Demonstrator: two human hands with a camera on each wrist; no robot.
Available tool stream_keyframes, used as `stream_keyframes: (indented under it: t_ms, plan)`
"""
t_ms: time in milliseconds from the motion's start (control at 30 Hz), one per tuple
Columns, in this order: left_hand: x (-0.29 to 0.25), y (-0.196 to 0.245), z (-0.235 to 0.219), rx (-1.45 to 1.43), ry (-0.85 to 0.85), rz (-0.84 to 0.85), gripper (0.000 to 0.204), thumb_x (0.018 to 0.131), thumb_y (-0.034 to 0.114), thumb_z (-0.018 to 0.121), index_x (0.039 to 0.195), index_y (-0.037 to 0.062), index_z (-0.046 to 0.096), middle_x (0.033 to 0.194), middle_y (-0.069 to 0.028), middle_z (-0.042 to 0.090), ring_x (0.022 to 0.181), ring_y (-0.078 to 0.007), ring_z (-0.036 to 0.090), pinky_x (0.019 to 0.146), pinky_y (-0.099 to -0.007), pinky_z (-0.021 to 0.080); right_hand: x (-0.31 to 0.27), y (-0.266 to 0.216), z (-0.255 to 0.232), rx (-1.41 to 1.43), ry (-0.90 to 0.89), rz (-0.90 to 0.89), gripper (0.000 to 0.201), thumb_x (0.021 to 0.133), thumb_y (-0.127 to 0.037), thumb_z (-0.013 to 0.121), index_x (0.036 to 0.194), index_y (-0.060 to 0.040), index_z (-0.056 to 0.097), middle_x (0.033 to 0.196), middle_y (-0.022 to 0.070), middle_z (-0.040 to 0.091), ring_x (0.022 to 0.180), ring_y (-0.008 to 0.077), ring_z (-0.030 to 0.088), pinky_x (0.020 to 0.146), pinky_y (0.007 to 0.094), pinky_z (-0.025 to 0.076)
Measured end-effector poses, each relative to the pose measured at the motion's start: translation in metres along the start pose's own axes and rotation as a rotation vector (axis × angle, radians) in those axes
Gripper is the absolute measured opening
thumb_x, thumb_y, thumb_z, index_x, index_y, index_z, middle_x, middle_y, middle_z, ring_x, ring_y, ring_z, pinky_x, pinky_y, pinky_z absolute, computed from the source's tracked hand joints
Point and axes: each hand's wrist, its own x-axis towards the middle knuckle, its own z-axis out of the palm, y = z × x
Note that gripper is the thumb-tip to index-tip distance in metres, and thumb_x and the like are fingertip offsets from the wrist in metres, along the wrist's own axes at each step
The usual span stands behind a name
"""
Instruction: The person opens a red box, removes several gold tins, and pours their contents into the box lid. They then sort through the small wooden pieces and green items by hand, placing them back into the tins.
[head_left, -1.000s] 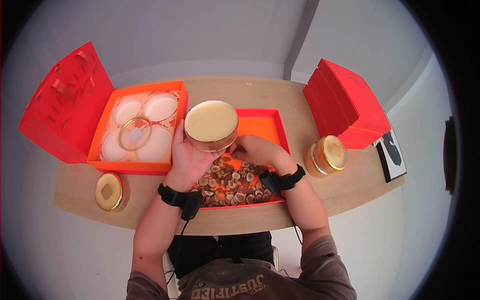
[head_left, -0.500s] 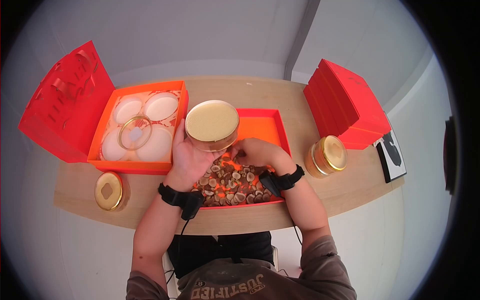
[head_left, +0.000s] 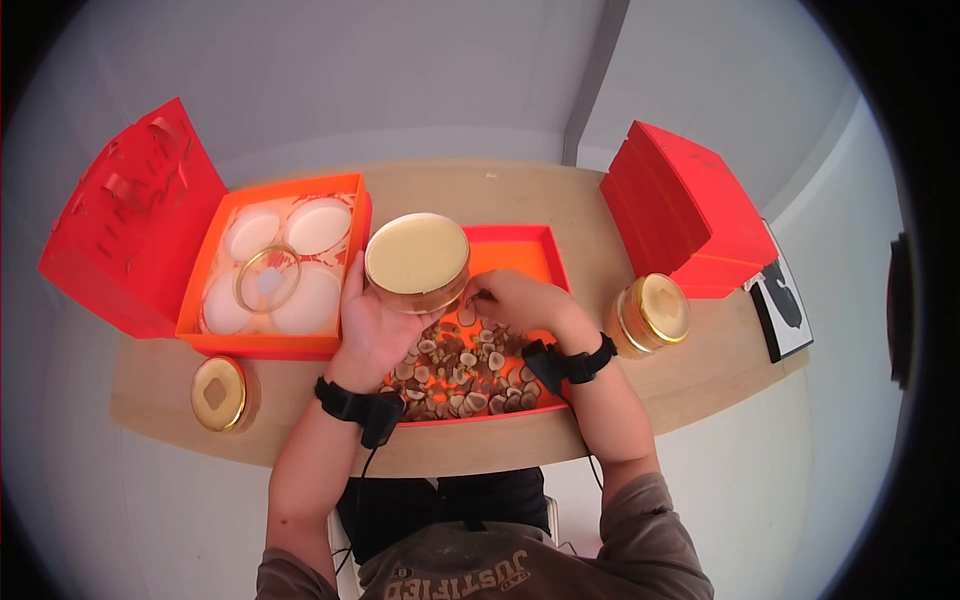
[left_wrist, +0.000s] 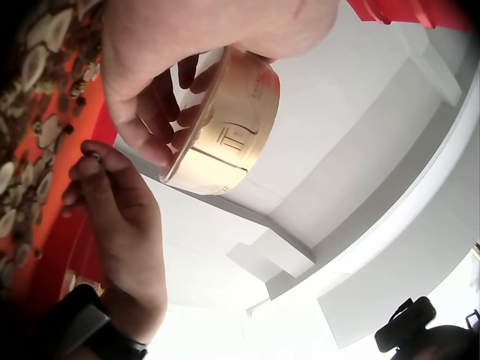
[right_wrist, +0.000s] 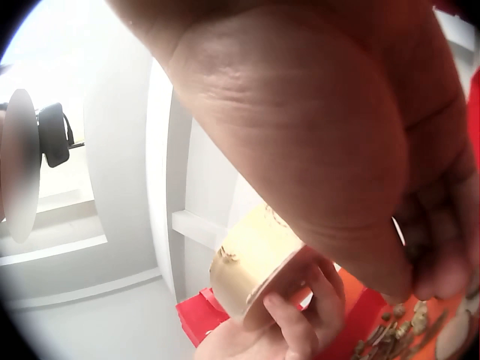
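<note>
The left hand (head_left: 372,325) grips a round container (head_left: 417,255) from below and the side, its pale gold face up. In the left wrist view the fingers curl round this container (left_wrist: 232,124), whose side bears dark print. Close to its lower right, the right hand (head_left: 518,300) hangs over a shallow red-orange tray (head_left: 556,262) of brown-edged dried slices (head_left: 468,372). Thumb and finger of the right hand (left_wrist: 124,225) pinch a tiny piece in the left wrist view; what it is cannot be told.
An orange box (head_left: 355,190) with round white wells stands left, a clear gold-rimmed lid (head_left: 268,280) on it. Gold-lidded jars stand at left (head_left: 220,393) and right (head_left: 655,312). Red bags (head_left: 130,230) and red boxes (head_left: 690,210) flank them; a black-and-white box (head_left: 785,305) lies far right.
The head view has shifted slightly, so the table things sit a little lower in it. The left hand still grips the container, and the right hand has barely moved.
</note>
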Motion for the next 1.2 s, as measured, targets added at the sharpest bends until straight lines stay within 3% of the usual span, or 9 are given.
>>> stream_keyframes:
  t_ms: [100,167,267,333,667,767,933,967,1200]
  plan:
    - [0.0,0.001,-0.002,0.027,0.001,-0.006,0.056,0.106,0.059,0.036,0.143,0.02,0.052,0.149,-0.0078,0.053,0.136,-0.0289,0.051,0.104,-0.0504,0.046,-0.01,-0.011,-0.016,0.072,0.104,0.089,0.02,0.098,-0.013,0.06,0.111,-0.0006,0.069,0.092,0.0083,0.072,0.079,0.0155,0.068,0.074,0.0321,0.054]
    - [0.0,0.0,-0.002,0.046,-0.012,-0.012,0.057,0.106,0.059,0.036,0.144,0.0195,0.051,0.15,-0.0081,0.052,0.138,-0.0292,0.05,0.105,-0.0512,0.045,-0.009,-0.003,-0.019,0.092,0.407,0.013,0.023,0.099,-0.022,0.061,0.109,-0.0025,0.07,0.089,0.0124,0.072,0.079,0.0242,0.068,0.075,0.036,0.053]
    - [0.001,-0.002,0.002,0.146,-0.005,-0.001,0.059,0.107,0.057,0.034,0.149,0.0176,0.046,0.154,-0.0093,0.049,0.14,-0.0302,0.048,0.108,-0.0518,0.043,-0.01,-0.008,-0.024,0.219,0.565,-0.068,0.027,0.101,-0.025,0.063,0.109,0.0001,0.069,0.081,0.0117,0.067,0.072,0.0197,0.061,0.07,0.0347,0.05]
    - [0.003,-0.004,0.0,0.225,0.038,-0.011,0.061,0.11,0.05,0.026,0.154,0.0104,0.039,0.156,-0.013,0.045,0.143,-0.0312,0.046,0.113,-0.0548,0.041,-0.017,-0.025,-0.029,0.23,0.563,-0.081,0.028,0.101,-0.025,0.063,0.109,0.0008,0.069,0.079,0.0109,0.065,0.07,0.0184,0.058,0.068,0.034,0.048]
    - [0.0,-0.005,0.005,0.263,-0.061,-0.083,0.061,0.11,0.046,0.025,0.154,0.0055,0.036,0.155,-0.0166,0.045,0.142,-0.0336,0.048,0.115,-0.0572,0.041,-0.016,-0.033,-0.018,0.118,0.477,-0.303,0.024,0.093,-0.019,0.072,0.108,0.0,0.071,0.071,0.0098,0.06,0.062,0.0188,0.056,0.06,0.0343,0.046]
    - [0.0,-0.005,0.004,0.204,-0.093,-0.081,0.058,0.109,0.041,0.032,0.154,0.0049,0.036,0.154,-0.0174,0.046,0.141,-0.0337,0.049,0.114,-0.0566,0.043,-0.014,-0.032,-0.014,0.114,0.502,-0.338,0.023,0.092,-0.018,0.072,0.107,0.0,0.071,0.071,0.0103,0.06,0.062,0.0199,0.057,0.06,0.0352,0.046]
    - [0.004,-0.006,-0.01,0.309,-0.086,-0.095,0.049,0.098,0.014,0.048,0.145,0.0016,0.042,0.144,-0.0173,0.052,0.135,-0.0325,0.055,0.111,-0.0542,0.048,-0.018,-0.037,-0.018,0.125,0.48,-0.283,0.021,0.093,-0.017,0.072,0.107,-0.0013,0.071,0.07,0.0074,0.058,0.064,0.0165,0.054,0.061,0.0331,0.045]
    - [0.004,-0.007,-0.011,0.31,-0.087,-0.095,0.049,0.098,0.014,0.048,0.145,0.0016,0.042,0.144,-0.0173,0.052,0.135,-0.0325,0.055,0.111,-0.0542,0.048,-0.02,-0.039,-0.019,0.129,0.458,-0.245,0.019,0.094,-0.015,0.072,0.108,-0.0026,0.072,0.072,0.0049,0.057,0.065,0.0131,0.051,0.062,0.0306,0.044]
    - [0.003,-0.009,-0.009,0.406,-0.033,-0.052,0.048,0.099,0.016,0.047,0.143,-0.0012,0.045,0.142,-0.0154,0.058,0.132,-0.0292,0.057,0.113,-0.0493,0.046,-0.017,-0.034,-0.017,0.078,0.474,-0.257,0.021,0.093,-0.017,0.072,0.109,-0.0024,0.072,0.071,0.0064,0.057,0.064,0.0146,0.052,0.061,0.0318,0.045]
